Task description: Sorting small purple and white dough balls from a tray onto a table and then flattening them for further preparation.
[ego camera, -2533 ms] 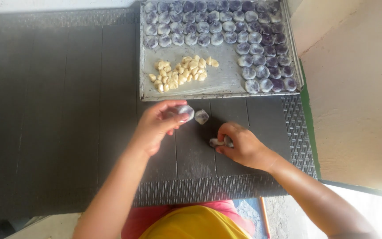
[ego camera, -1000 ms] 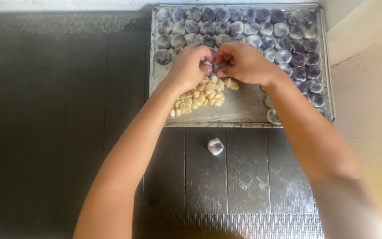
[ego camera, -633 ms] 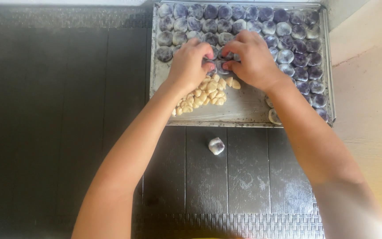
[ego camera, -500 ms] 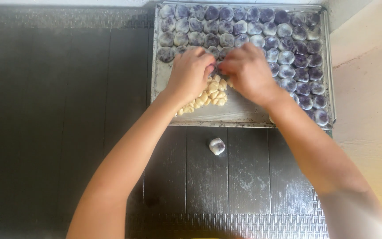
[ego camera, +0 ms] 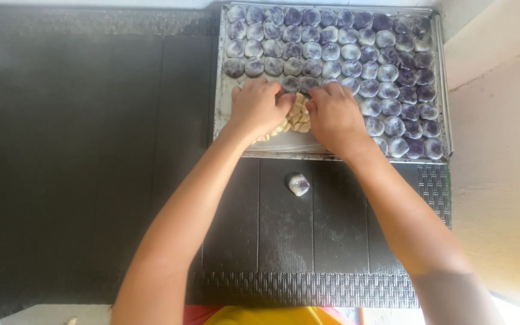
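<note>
Both hands rest palm-down on a shallow metal tray (ego camera: 224, 129) at the far side of the dark, ribbed table (ego camera: 91, 150). The left hand (ego camera: 260, 107) and right hand (ego camera: 335, 114) curl their fingers over a small heap of pale, knobbly nut-like pieces (ego camera: 299, 114) near the tray's front edge; whether either pinches anything, I cannot tell. Behind and right of the heap, round purple dough balls (ego camera: 332, 51), dusted with white flour, fill the tray in rows. One stray floured dough ball (ego camera: 298, 184) sits on the table just in front of the tray.
</note>
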